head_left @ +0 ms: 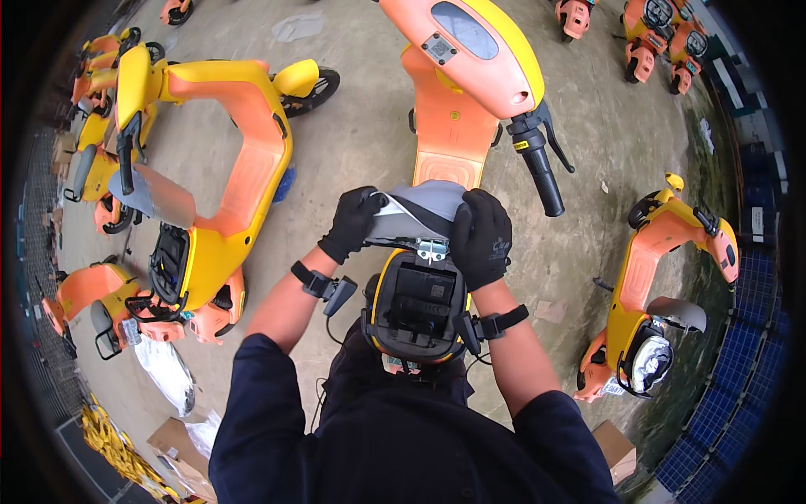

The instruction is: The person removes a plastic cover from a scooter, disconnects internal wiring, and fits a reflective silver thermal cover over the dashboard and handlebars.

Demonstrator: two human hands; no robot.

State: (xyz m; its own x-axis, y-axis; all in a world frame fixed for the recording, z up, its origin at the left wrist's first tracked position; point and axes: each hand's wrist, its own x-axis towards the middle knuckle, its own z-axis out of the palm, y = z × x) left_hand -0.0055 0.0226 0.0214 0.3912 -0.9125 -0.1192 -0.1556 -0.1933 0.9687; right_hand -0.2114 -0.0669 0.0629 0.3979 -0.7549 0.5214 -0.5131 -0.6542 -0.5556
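Note:
Right in front of me stands an orange and yellow electric scooter [449, 126]. Its grey seat [401, 225] is tipped up on a silver metal hinge [431, 250], and a black band and a pale strip show across it. My left hand [351, 223], in a black glove, is closed on the seat's left edge. On the opposite edge, my gloved right hand [482, 239] is closed too, with its fingertips partly hidden. Below the hinge, the black storage compartment [420, 294] lies uncovered between my forearms.
The scooter's right handlebar grip [544, 172] juts out ahead. Another scooter [227, 218] stands close on my left, and one with a raised seat [642, 286] is at right. Cardboard boxes [180, 445] and yellow wrapped material [117, 445] lie at lower left. Blue crates [714, 403] line the right.

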